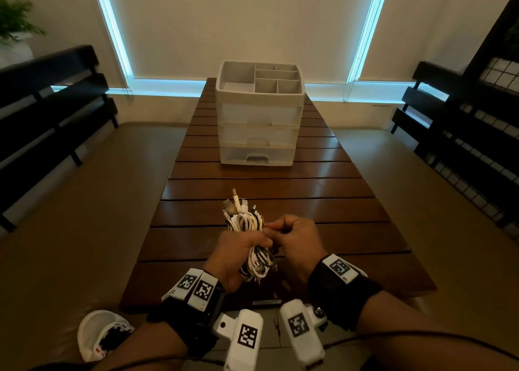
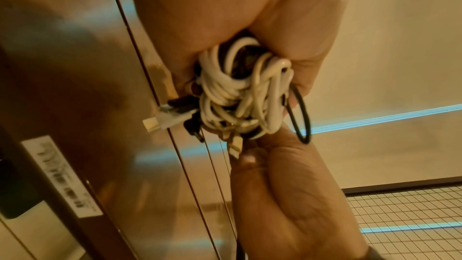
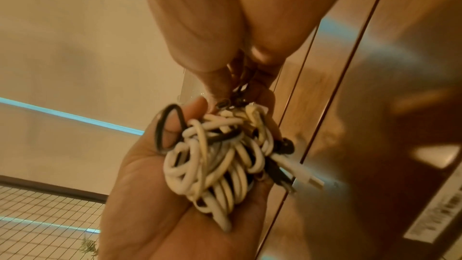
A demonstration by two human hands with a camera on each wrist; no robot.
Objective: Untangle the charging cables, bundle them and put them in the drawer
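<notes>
A bundle of white and black charging cables [image 1: 247,222] is held above the near end of the wooden table [image 1: 337,202]. My left hand [image 1: 238,248] grips the bundle [image 2: 232,86] round its middle, with plugs sticking out at both ends. My right hand [image 1: 293,234] is right beside it, and its thumb and fingers [image 3: 212,62] pinch a thin black cord [image 3: 241,86] at the edge of the bundle [image 3: 215,157]. A black loop [image 3: 170,126] lies over a left fingertip. The white drawer unit [image 1: 259,117] stands farther back on the table, its three drawers closed.
Black slatted benches [image 1: 50,112] [image 1: 460,134] flank the table on both sides. A white bag [image 1: 98,334] lies on the floor at the lower left. The drawer unit's top tray [image 1: 233,88] has several compartments. A label [image 2: 62,175] is stuck on the table's near edge.
</notes>
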